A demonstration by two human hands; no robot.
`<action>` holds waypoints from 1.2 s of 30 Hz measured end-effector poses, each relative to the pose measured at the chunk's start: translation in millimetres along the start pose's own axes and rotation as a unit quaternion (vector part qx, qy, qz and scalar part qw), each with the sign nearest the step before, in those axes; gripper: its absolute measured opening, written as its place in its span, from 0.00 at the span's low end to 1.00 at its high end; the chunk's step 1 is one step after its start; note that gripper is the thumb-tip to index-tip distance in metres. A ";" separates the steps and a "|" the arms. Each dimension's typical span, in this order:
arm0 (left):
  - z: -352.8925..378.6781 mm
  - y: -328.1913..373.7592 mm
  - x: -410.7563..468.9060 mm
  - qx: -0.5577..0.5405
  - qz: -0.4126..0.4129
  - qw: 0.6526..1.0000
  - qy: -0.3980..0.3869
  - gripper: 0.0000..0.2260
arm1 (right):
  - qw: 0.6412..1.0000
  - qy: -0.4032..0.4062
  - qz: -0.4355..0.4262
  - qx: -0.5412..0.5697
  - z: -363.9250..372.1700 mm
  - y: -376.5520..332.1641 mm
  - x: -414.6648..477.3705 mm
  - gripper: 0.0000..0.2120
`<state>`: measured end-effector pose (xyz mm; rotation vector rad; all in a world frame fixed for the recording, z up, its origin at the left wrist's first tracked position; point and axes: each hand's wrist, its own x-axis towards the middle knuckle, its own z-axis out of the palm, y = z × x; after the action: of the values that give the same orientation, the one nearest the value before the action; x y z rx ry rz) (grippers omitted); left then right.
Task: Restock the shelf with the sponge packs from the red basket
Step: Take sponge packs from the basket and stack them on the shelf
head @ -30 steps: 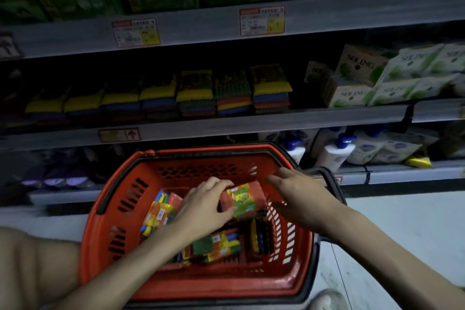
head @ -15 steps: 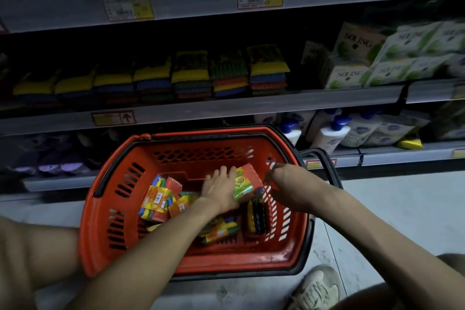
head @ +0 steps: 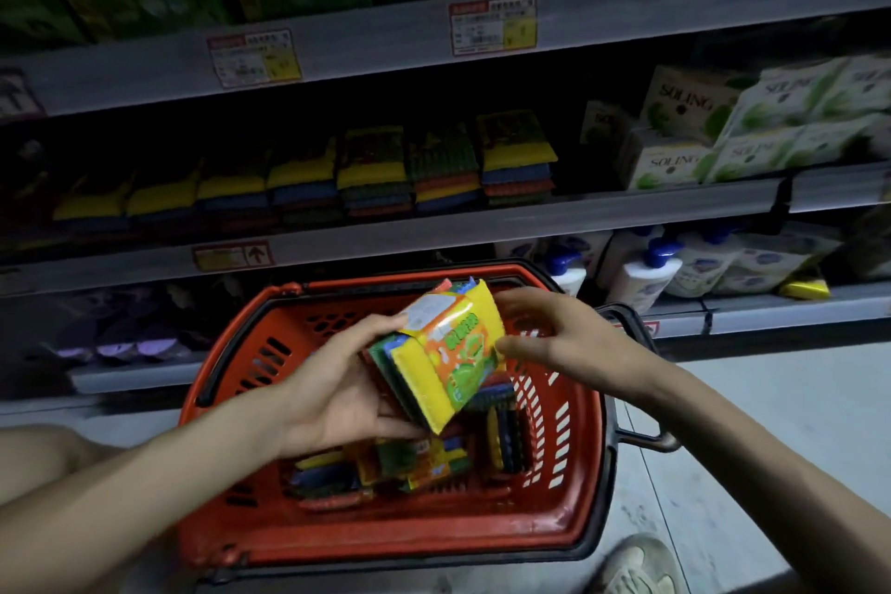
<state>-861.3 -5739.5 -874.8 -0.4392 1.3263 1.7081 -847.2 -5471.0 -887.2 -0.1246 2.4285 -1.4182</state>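
Fingers of the left hand (head: 337,400) wrap under and behind a sponge pack (head: 448,352), palm up, carrying its weight; a second pack may be pressed behind it, though that is hard to tell. The right hand (head: 569,342) grips nothing: its fingers are loosely spread, thumb and forefinger tips at the pack's right edge, apparently steadying it.

A second ago both hands were low in the red basket (head: 231,352), closing on this pack among the others. Now it sits at frame centre, tilted, above the basket's far rim and free of the remaining packs (head: 414,463), which lie jumbled on the basket floor. The view has also swung up toward the shelving.

So the pick looks finished, and the carry to the shelf (head: 434,232) comes next. Matching sponge stacks (head: 443,169) line that middle shelf, just above the basket in the frame. Several packs remain below, so the restocking is far from done.
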 end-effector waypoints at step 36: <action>114.2 34.6 7.5 0.109 0.395 0.907 0.101 0.31 | 0.907 0.186 0.002 0.377 -48.9 -38.5 -43.5 0.26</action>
<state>-866.3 -5633.9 -819.0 0.0881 2.0020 2.1506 -825.2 -5439.3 -821.8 0.3616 1.9246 -2.4395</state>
